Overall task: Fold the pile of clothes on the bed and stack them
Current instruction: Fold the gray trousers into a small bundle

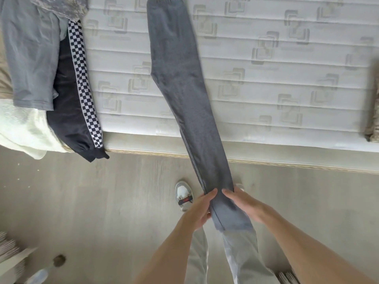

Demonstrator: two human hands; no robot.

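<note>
Your grey pants (184, 85) are folded leg on leg into one long strip. The strip runs from the waistband at the far part of the bed (266, 78) back toward you, slanting a bit to your right, and the ankle end hangs past the bed's near edge over the floor (102, 201). Both your arms reach forward and down. Your left hand (200, 211) holds the left edge of the ankle end, thumb on top and the other fingers curled under the cloth. Your right hand (239, 199) holds the right edge the same way, thumb on top, the rest of its fingers hidden under the cloth. The two thumbs nearly meet. On the left part of the bed lies the pile: a grey-blue top (30, 54), a dark garment with a checkered stripe (82, 85) that droops over the bed's edge, and something white and fluffy (22, 128) below them. A camouflage cloth (374, 128) peeks in at the right edge. Your shoe (184, 194) stands on the floor just left of your hands.
</note>
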